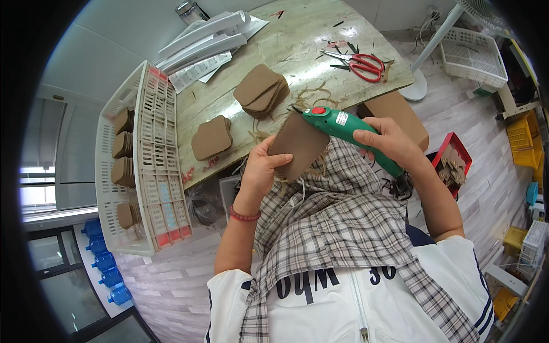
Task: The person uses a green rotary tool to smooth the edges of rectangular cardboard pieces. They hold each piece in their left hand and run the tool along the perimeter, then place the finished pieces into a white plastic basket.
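My left hand [262, 168] pinches a flat brown pad [301, 146] with rounded corners, thumb on top and fingers beneath. My right hand [390, 140] is wrapped round a green electric hot knife [342, 125] with a red switch. Its narrow dark tip is at the pad's upper edge; whether they touch, I cannot tell. Thin brown trimmings [315, 167] hang around the pad, over my checked apron [337, 226]. On the table [297, 40], past my left hand, lie a small stack of brown pads [212, 138] and a taller stack [261, 90].
Red-handled scissors [366, 66] lie among dark scraps at the table's right. Papers [209, 47] cover its far left. A white plastic crate [150, 160] with stacked brown pads stands left. Beside my right arm are a red box of brown scraps [452, 163] and a cardboard box [396, 117].
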`<state>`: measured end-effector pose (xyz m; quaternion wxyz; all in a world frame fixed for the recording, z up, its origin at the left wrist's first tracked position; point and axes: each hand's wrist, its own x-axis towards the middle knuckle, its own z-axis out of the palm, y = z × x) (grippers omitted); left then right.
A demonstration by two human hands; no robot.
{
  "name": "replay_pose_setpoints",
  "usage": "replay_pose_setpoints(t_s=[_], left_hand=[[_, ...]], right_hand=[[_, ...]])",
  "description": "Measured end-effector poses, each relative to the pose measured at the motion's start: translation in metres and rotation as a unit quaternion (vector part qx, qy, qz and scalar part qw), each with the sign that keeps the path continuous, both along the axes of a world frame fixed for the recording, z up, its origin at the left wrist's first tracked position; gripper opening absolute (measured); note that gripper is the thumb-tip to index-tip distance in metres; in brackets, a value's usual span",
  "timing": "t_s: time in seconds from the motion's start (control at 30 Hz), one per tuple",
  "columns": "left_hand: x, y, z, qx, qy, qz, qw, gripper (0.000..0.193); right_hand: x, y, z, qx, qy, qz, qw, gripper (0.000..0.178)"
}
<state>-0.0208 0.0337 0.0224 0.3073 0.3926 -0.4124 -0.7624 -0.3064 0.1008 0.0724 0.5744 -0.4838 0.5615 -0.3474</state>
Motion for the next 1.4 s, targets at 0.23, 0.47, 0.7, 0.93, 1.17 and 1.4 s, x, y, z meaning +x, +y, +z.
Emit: replay_pose_setpoints(t_s=[0.23, 0.47, 0.7, 0.93, 1.17, 1.4], left_hand=[[0.014, -0.010, 0.004, -0.022, -0.038, -0.025, 0.999, 0.034], [0.025, -0.015, 0.006, -0.058, 0.011, 0.101, 0.993, 0.019], [0.030, -0.019, 0.009, -0.075, 0.000, 0.082, 0.994, 0.017], [0.032, -0.021, 0.012, -0.060, -0.021, 0.040, 0.997, 0.015], [0.028, -0.026, 0.013, -0.047, -0.045, -0.002, 0.998, 0.017], [0.021, -0.030, 0.018, -0.034, -0.081, -0.057, 0.994, 0.022]], right_hand=[[-0.008, 0.001, 0.002, 0.016, 0.003, 0.012, 1.000, 0.035], [-0.013, 0.007, -0.003, 0.028, 0.008, 0.014, 0.999, 0.036], [-0.015, 0.011, -0.006, 0.021, -0.004, 0.025, 0.999, 0.036], [-0.014, 0.012, -0.005, 0.033, -0.011, 0.043, 0.998, 0.037], [-0.016, 0.013, 0.000, 0.027, 0.001, 0.067, 0.997, 0.038], [-0.009, 0.008, 0.008, 0.031, 0.033, 0.089, 0.995, 0.035]])
